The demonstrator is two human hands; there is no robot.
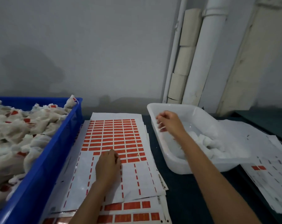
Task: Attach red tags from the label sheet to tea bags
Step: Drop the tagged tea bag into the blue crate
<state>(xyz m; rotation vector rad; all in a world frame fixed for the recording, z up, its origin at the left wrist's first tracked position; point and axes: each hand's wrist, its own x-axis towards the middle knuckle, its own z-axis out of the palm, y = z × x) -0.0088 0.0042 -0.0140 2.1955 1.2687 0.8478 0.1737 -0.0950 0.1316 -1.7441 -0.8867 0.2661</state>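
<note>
The label sheet (116, 138) lies on the table between two bins, with rows of red tags (114, 133) on its far half and bare backing on the near half. My left hand (108, 165) rests on the sheet, its curled fingertips pinching a red tag at the near edge of the remaining rows. My right hand (168, 122) hovers over the left end of the white tub (174, 165) with fingers curled. Blur hides whether it holds anything. Untagged white tea bags (208, 143) lie in the tub's right part.
A blue crate (45, 160) on the left is heaped with tagged tea bags (16, 126). More label sheets (130, 214) lie under the top one, and used sheets (266, 173) spread at the right. White pipes (201, 54) run up the wall behind.
</note>
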